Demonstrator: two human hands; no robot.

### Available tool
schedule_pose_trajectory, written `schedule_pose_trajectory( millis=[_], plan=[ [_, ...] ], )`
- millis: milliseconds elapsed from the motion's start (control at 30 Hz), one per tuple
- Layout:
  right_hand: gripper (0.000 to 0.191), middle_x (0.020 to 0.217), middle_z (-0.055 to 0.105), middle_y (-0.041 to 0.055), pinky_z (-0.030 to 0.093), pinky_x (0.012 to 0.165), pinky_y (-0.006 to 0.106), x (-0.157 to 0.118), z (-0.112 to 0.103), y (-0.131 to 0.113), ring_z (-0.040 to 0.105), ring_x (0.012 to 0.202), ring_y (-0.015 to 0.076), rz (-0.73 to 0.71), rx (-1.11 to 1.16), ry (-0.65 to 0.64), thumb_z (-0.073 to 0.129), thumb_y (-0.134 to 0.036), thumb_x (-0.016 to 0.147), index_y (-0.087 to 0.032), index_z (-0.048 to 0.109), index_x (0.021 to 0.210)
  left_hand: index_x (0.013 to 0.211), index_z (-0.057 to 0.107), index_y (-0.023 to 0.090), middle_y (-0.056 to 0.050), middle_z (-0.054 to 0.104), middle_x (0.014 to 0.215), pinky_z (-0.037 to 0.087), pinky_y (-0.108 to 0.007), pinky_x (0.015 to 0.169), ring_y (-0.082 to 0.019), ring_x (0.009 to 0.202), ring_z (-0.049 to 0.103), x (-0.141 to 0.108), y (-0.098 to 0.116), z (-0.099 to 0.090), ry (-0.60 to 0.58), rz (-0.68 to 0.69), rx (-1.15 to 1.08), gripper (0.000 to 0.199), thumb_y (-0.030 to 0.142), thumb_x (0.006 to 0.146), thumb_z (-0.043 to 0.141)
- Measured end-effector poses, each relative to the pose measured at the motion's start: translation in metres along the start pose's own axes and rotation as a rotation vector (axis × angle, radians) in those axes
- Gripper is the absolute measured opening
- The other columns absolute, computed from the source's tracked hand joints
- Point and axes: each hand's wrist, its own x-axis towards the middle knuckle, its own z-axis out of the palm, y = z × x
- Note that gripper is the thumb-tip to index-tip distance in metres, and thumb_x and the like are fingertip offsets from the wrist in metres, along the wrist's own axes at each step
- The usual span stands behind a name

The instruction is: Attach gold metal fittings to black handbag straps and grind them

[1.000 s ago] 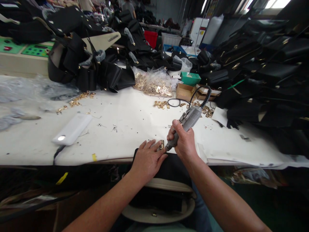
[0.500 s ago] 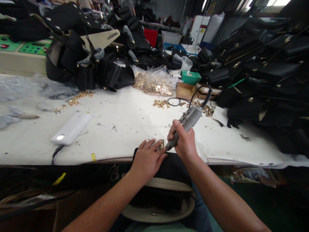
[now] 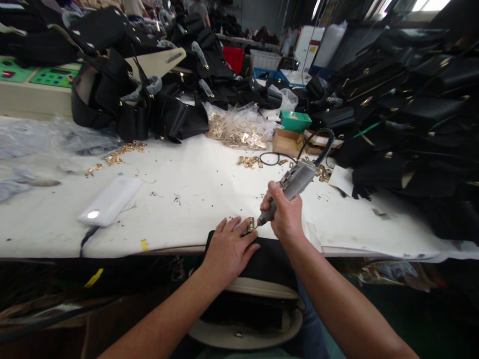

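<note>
My right hand [image 3: 286,212] is closed around a grey electric screwdriver [image 3: 295,180], which tilts down toward the bag with a black cable at its upper end. Its thin bit points at a small gold metal plate [image 3: 251,224]; whether the tip touches it I cannot tell. Flat on the flap of a black bag [image 3: 269,259] lies my left hand [image 3: 230,247], fingers spread, with the fingertips beside the plate. The bag's open mouth, with beige lining, faces me over my lap, and a small gold fitting shows on its near edge.
A white power bank [image 3: 111,199] lies on the white table [image 3: 179,174] at left. Gold fittings [image 3: 249,161] are scattered near a cardboard box [image 3: 287,142] and a plastic bag of gold parts [image 3: 243,132]. Black bags [image 3: 404,114] are piled right and behind.
The screwdriver has risen slightly away from the gold plate, so its thin bit now shows. My left hand stays almost where it was on the bag.
</note>
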Motion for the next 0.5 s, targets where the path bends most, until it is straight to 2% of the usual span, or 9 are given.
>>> schedule_pose_trajectory(
  millis=[300,500],
  plan=[
    [0.043,0.049,0.058,-0.0006,0.043,0.045,0.024,-0.002,0.003,0.019,0.051,0.044,0.0113,-0.037,-0.147,-0.056,0.075,-0.052,0.080,-0.017,0.059,0.063,0.122,0.069,0.032,-0.004,0.062,0.142,0.040,-0.057,0.111,-0.032,0.133,0.050,-0.003,0.000,0.003,0.005,-0.003,0.003,0.031,0.044,0.096,0.058],
    [0.040,0.048,0.058,-0.0008,0.044,0.047,0.023,-0.005,0.002,0.016,0.051,0.043,0.0112,-0.048,-0.216,-0.093,0.073,-0.047,0.082,-0.018,0.058,0.060,0.123,0.069,0.031,-0.005,0.061,0.142,0.039,-0.057,0.111,-0.032,0.132,0.050,-0.003,0.000,0.002,-0.004,0.000,-0.004,0.031,0.044,0.096,0.058]
  ],
)
